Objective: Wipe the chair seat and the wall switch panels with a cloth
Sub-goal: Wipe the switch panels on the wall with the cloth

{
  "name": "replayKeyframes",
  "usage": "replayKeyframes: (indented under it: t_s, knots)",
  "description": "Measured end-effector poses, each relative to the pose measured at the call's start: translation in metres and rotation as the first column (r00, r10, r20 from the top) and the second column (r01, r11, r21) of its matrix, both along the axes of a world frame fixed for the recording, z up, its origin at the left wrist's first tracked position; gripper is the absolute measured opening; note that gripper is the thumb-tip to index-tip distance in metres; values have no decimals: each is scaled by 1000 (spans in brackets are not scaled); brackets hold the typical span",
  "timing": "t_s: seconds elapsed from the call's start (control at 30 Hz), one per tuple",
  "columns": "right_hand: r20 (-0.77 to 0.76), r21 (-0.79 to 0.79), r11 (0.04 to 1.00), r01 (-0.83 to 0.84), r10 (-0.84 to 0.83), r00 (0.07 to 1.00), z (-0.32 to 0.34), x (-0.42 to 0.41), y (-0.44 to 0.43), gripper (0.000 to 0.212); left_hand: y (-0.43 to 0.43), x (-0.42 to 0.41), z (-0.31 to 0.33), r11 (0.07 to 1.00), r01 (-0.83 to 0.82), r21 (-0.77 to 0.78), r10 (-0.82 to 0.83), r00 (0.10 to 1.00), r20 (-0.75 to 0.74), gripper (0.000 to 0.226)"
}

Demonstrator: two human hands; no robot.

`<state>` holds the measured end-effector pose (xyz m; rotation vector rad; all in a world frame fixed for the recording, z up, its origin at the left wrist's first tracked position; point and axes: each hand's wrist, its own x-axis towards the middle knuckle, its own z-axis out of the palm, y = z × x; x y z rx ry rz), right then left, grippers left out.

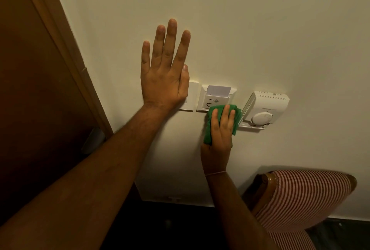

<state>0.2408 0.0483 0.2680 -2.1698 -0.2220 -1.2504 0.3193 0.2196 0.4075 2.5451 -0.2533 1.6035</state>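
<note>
My right hand (219, 137) presses a folded green cloth (209, 129) against the wall, over the lower right corner of the white key-card switch panel (208, 99). A white card (219, 90) sticks out of that panel's slot. My left hand (164, 71) lies flat on the wall with fingers spread, its palm covering most of a plain white switch plate (190, 97) to the left of the card panel. The chair (304, 197), striped red and white with a wooden frame, stands at the lower right.
A white thermostat with a round dial (264, 109) hangs on the wall just right of the cloth. A brown wooden door and frame (50, 69) fill the left side. A small white socket plate (174, 198) sits low on the wall.
</note>
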Motion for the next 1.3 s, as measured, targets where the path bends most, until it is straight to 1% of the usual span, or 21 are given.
replayKeyframes:
  t_s: [0.2, 0.33, 0.47, 0.67, 0.73, 0.83, 0.97, 1.03, 1.2, 1.3]
  knots:
    - [98, 36, 999, -14, 10, 995, 27, 14, 8, 76, 0, 2, -2, 1000, -24, 0, 24, 1000, 7, 95]
    - [57, 23, 1000, -20, 19, 998, 17, 10, 10, 77, 1, 3, -2, 1000, -28, 8, 28, 1000, 12, 95]
    - [11, -11, 999, -35, 35, 999, 5, 4, 6, 70, 1, 2, -1, 1000, -8, 10, 8, 1000, 8, 96]
    - [108, -6, 999, -53, 53, 993, 26, 13, 7, 74, 1, 1, 0, 1000, -9, 8, 9, 1000, 26, 95]
    - [109, -7, 999, -52, 53, 993, 29, 16, 8, 78, 1, 1, 1, 1000, -12, 8, 12, 999, 29, 95]
    - [63, -21, 999, -45, 46, 997, 19, 13, 8, 83, 1, 0, 2, 1000, -16, 7, 16, 1000, 15, 93]
    - [2, -55, 998, -38, 38, 999, 2, 3, 5, 82, 0, -2, 3, 1000, 0, 6, 0, 1000, 5, 93]
    - [8, -49, 997, -56, 57, 998, 4, 3, 4, 80, 0, -2, 2, 1000, 0, 4, 0, 1000, 8, 95]
    - [91, -31, 996, -79, 81, 992, 26, 16, 9, 80, 0, 0, 1, 1000, -15, 3, 15, 1000, 8, 95]
    - [88, -32, 997, -64, 67, 994, 25, 16, 13, 80, 0, 0, 1, 1000, -17, -1, 17, 1000, 9, 95]
